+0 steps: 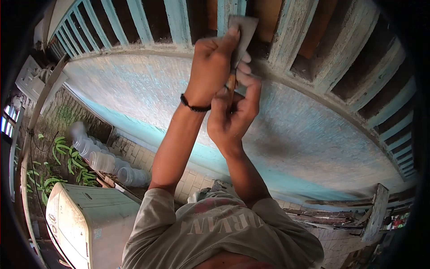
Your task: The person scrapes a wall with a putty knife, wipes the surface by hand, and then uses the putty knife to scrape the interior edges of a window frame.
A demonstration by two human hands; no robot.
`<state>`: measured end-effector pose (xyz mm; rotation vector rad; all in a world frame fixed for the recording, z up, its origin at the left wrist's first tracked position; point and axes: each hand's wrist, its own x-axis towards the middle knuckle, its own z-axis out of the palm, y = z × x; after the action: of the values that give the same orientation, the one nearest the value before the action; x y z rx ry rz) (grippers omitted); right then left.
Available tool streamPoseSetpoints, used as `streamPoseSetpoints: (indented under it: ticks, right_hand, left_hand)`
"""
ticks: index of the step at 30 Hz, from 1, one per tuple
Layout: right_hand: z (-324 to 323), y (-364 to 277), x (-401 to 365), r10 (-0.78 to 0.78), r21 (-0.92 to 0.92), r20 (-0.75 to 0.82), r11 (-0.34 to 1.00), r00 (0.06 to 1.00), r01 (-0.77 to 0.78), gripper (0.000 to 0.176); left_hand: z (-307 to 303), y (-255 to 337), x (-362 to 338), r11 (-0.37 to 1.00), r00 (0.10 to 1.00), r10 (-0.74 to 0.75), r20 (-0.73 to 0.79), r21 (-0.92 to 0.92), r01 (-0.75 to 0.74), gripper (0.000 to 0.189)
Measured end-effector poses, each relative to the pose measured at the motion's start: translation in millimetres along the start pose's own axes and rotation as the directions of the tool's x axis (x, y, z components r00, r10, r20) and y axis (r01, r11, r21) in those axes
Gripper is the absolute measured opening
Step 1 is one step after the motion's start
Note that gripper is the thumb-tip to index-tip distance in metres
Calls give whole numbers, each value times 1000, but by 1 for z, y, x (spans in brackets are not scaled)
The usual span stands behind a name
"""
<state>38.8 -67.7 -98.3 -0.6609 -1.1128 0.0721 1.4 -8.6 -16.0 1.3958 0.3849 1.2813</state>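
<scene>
Grey flat metal scraper w/ a brown handle [244,40] is up at the top centre of the view, blade end uppermost & widest there, in front of the blue-painted slats [139,22]; can't tell if the blade touches them. Both hands are on it. L hand [211,60], w/ a black beaded bracelet [197,107] round its wrist, has its thumb laid flat on the blade's face, other fingers bent; what they do behind the blade is hidden. R hand [235,107] is lower, just beside the L wrist, grasping the tool round the handle btwn thumb & fingers, some fingertips up near the blade's narrow end.

Below the slats: a curved-looking whitish wall w/ worn light-blue paint [313,130], plus a dark smudgy patch R of the R hand. Both forearms reach up from a grey-green T-shirt w/ pale lettering [215,224].

L side, well apart from the hands: clear plastic jars [102,161] in a slanting row, green leafy plants [67,154] next to them, & an off-white boxy unit [107,219] nearer the person. Pale paving [190,179] shows along the wall's foot. Lower R: stacked weathered planks [327,217] & one greyish board [376,213] standing tilted by them.
</scene>
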Motion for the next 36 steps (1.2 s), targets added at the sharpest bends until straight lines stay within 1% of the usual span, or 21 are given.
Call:
streamPoseSetpoints:
  ticks: [1,2,4,5,7,8,9,11,14,17,18,21,22,24,25,26,29,30,32,34,36]
  right_hand:
    - [1,-4,4,4,8,15,1000,1000,-4,49]
    - [3,-4,4,-1,-6,17,1000,1000,1,49]
    - [4,-6,5,-13,-34,21,999,1000,13,48]
    - [2,-2,0,10,-67,33,998,999,-8,48]
    - [-6,6,-20,18,-105,32,994,999,-15,48]
    - [-8,8,-29,6,-111,19,994,1000,-4,47]
    - [-10,10,-38,-7,-117,6,993,1000,7,47]
    - [-14,6,-41,117,-75,10,990,993,-116,46]
    - [-6,7,-22,-7,-65,1,998,1000,7,45]
    - [3,1,1,19,14,-13,1000,1000,-19,44]
    - [3,-5,-1,57,38,20,998,998,-57,40]
    - [1,3,-23,32,-62,9,998,999,-31,41]
    - [0,7,-31,27,-52,-14,998,1000,-28,43]
    - [-2,14,-43,17,-35,-55,999,998,-19,45]
    - [-3,14,-42,23,-22,-41,999,999,-24,46]
    - [-4,11,-39,33,-9,-27,999,999,-33,46]
    - [-2,8,-22,51,1,-21,999,998,-51,48]
    - [-1,6,-18,60,-1,-29,998,998,-60,48]
    - [2,-3,-13,87,62,-23,994,996,-85,47]
    - [3,-3,-15,92,81,-30,993,995,-89,45]
    - [1,0,-28,91,46,-59,995,994,-88,43]
  left_hand:
    - [0,5,3,999,1000,-15,4,-34,15,52]
    - [-2,8,6,1000,999,4,37,-23,-4,51]
    - [-3,6,4,999,1000,-27,15,-35,27,50]
    - [-3,3,3,998,999,-38,6,-43,39,50]
    - [-4,-7,-16,992,991,-121,-51,-27,120,40]
    - [-9,-14,-23,985,985,-169,-42,-24,168,39]
    - [-11,-25,-29,983,983,-173,-56,-75,168,39]
    - [-16,-36,-26,993,993,-117,-25,1,117,43]
    - [-5,-12,-16,994,992,-108,-67,-15,107,55]
    - [-3,6,0,999,999,-34,-8,13,34,56]
    - [-5,8,-1,999,999,-45,7,20,45,56]
    - [-9,-11,-13,996,995,-86,-40,-18,85,47]
    - [-13,-17,-20,992,992,-124,-15,-19,123,47]
    - [-19,-29,-23,991,990,-131,44,20,131,48]
    - [-21,-32,-24,990,988,-138,72,40,136,48]
    - [-15,-35,-22,997,998,-62,21,42,61,49]
    - [-7,1,-19,988,988,-154,1,6,154,55]
    - [-5,-2,-10,999,999,-41,6,34,41,56]
    - [-8,0,-10,997,997,-75,32,27,74,55]
    - [-9,1,-13,994,993,-113,42,15,113,55]
    - [-11,-7,-22,984,984,-176,39,-6,176,54]
